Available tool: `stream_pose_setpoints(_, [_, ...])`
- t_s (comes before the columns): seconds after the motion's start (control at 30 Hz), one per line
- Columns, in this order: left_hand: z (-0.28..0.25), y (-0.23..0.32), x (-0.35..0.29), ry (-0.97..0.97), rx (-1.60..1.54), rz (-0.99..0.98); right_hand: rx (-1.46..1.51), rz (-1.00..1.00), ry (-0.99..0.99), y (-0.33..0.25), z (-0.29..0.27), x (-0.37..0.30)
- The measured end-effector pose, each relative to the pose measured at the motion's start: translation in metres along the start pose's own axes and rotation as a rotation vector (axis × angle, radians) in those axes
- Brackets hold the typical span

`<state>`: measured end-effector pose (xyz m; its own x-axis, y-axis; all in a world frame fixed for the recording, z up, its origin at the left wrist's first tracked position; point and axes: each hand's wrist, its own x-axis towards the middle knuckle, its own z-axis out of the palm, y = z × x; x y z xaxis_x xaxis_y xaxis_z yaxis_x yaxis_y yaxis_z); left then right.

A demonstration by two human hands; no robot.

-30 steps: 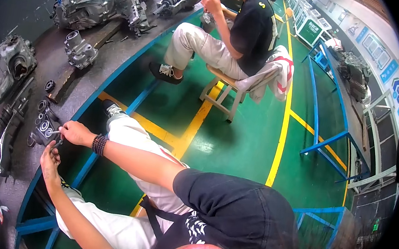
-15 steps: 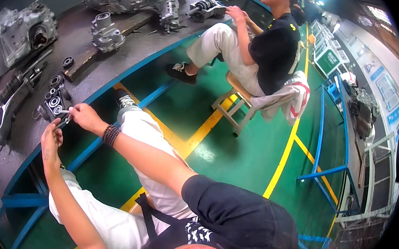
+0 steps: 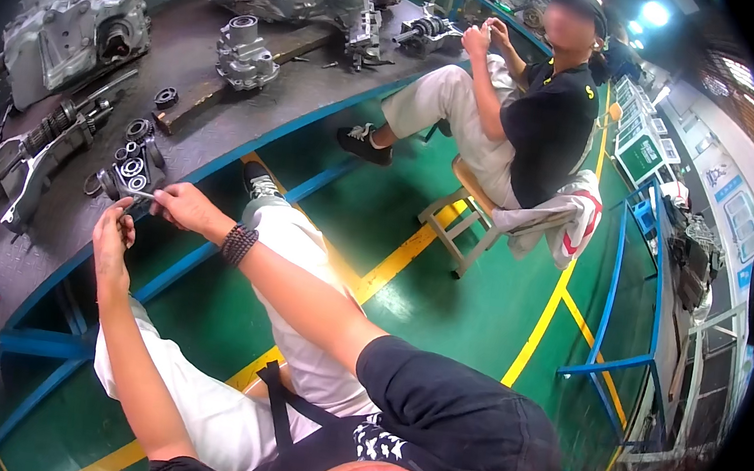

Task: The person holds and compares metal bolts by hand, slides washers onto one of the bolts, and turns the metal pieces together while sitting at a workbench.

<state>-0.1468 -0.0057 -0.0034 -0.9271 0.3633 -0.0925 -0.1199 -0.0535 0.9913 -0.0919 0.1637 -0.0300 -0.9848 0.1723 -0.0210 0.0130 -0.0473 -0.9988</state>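
My right hand (image 3: pixel 187 208) pinches a slim silver metal piece (image 3: pixel 141 194), perhaps a small tool; its exact kind is too small to tell. The piece points left toward my left hand (image 3: pixel 114 248), whose fingers are curled and pinched at the table's edge. Whatever those fingertips hold, if anything, I cannot make out. Just beyond both hands sits a dark metal part with several round bearings (image 3: pixel 134 170) facing up. Farther along the table lies a loose bearing ring (image 3: pixel 166 98).
Left on the grey table (image 3: pixel 148 71) are a gear shaft assembly (image 3: pixel 51 128) and a large gearbox housing (image 3: pixel 76 43). A smaller metal casing (image 3: pixel 244 59) stands beyond a wooden strip (image 3: pixel 199 110). A co-worker (image 3: pixel 541 124) sits on a stool (image 3: pixel 467 195) to the right.
My view has shifted, so the table and parts appear farther right. Both hands stay together at the table edge. The co-worker's hands have risen and their head has turned.
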Motion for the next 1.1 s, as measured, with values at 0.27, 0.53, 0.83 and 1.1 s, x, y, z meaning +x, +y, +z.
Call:
stream_pose_setpoints(0.27, [0.007, -0.01, 0.005, 0.006, -0.028, -0.043, 0.098, 0.028, -0.042, 0.004, -0.004, -0.002])
stream_pose_setpoints(0.53, [0.004, -0.011, 0.004, 0.01, -0.024, -0.021, -0.001, 0.062, -0.038, 0.011, -0.007, 0.002])
stream_pose_setpoints(0.83, [0.006, -0.012, 0.005, 0.024, -0.028, -0.048, -0.173, -0.037, 0.005, 0.016, -0.004, 0.0])
stream_pose_setpoints(1.1, [-0.002, -0.012, 0.008, -0.033, 0.013, -0.024, -0.184, -0.115, -0.066, 0.015, 0.003, -0.001])
